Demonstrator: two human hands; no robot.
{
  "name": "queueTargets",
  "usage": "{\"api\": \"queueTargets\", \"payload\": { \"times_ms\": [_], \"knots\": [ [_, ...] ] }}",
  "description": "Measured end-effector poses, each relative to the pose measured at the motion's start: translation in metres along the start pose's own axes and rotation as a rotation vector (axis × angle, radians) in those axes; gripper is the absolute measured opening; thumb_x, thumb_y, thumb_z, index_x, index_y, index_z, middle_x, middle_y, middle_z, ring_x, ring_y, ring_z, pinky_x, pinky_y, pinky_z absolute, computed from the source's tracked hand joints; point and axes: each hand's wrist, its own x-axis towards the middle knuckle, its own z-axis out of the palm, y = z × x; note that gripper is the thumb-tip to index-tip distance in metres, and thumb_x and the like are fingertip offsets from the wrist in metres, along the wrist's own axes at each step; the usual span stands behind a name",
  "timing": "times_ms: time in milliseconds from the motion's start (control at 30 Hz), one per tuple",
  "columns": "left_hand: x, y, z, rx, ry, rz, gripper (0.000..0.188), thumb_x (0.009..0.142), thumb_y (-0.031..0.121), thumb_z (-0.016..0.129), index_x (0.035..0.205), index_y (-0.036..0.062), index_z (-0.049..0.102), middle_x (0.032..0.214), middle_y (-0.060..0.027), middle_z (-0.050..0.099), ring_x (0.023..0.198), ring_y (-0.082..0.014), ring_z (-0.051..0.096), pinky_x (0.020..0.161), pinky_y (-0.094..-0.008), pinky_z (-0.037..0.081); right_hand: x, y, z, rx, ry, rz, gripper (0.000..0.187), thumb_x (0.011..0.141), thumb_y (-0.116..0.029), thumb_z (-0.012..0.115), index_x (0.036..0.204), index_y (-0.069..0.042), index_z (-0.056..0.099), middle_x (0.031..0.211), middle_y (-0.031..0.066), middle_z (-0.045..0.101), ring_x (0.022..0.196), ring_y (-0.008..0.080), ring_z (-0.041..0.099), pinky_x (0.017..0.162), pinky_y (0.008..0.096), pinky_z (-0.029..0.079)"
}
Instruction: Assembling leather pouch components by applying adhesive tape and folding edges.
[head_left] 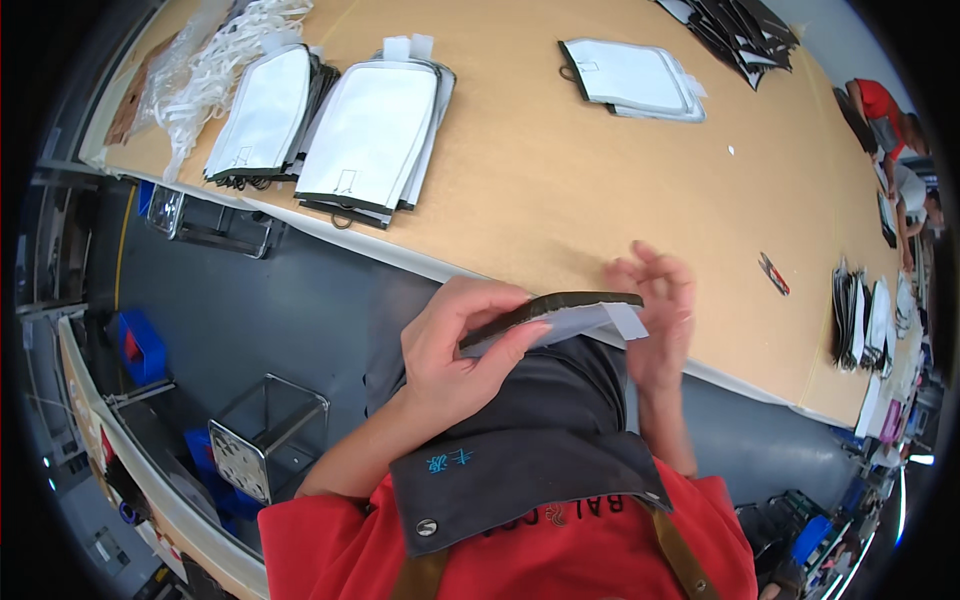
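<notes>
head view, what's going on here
A person's left hand pinches a white panel with a dark edge, near the table. The right hand, fingers loosely open, is at its other end; contact is unclear. Two stacks of similar panels lie to the left, red-handled snips to the right.

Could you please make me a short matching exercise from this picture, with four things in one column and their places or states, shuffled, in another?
Column one
1. Left hand
2. Red-handled snips
3. Metal-framed stool
4. Right hand

Column two
A. Standing on the grey floor, to the person's left
B. Beside the white tab, holding nothing visible
C. Pinching the dark-edged panel between thumb and fingers
D. Lying on the tan table, to the person's right

Right pairs: 1-C, 2-D, 3-A, 4-B
</notes>
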Motion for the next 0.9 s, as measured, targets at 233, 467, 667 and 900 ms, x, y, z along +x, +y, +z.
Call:
{"api": "queueTargets", "payload": {
  "times_ms": [233,467,667,900],
  "knots": [
    [-0.004,0.002,0.004,0.156,-0.015,0.219,0.031,0.070,-0.009,0.082,0.094,0.0018,0.065,0.082,-0.0100,0.068,0.072,-0.0219,0.067,0.060,-0.0273,0.054,0.026,-0.058,0.037,-0.924,-0.454,-0.409,0.029,0.072,-0.015,0.083,0.098,-0.010,0.073,0.097,0.0035,0.069,0.086,0.0237,0.063,0.078,0.0338,0.047],
    [-0.005,0.003,0.008,0.157,-0.038,0.254,0.032,0.071,-0.009,0.081,0.095,0.0040,0.064,0.084,-0.0111,0.068,0.071,-0.0205,0.068,0.056,-0.0268,0.054,0.029,-0.046,0.036,-1.095,-0.567,-0.683,0.023,0.071,-0.016,0.080,0.094,-0.014,0.076,0.095,-0.0043,0.069,0.081,0.0128,0.060,0.075,0.0286,0.043],
    [-0.008,0.000,0.008,0.140,-0.039,0.272,0.032,0.073,-0.009,0.080,0.096,0.0038,0.062,0.085,-0.0122,0.068,0.072,-0.0207,0.068,0.056,-0.0268,0.054,0.030,-0.050,0.038,-1.213,-0.581,-0.783,0.022,0.071,-0.017,0.078,0.093,-0.018,0.077,0.096,-0.0075,0.070,0.078,0.0094,0.060,0.079,0.0280,0.043],
    [-0.012,-0.003,0.012,0.099,-0.004,0.251,0.033,0.073,-0.011,0.079,0.089,0.0039,0.055,0.084,-0.0138,0.067,0.075,-0.0229,0.069,0.056,-0.0277,0.056,0.030,-0.044,0.031,-1.229,-0.611,-0.845,0.021,0.072,-0.016,0.077,0.092,-0.019,0.076,0.096,-0.0074,0.070,0.077,0.0079,0.060,0.085,0.0294,0.045]
  ]
}}
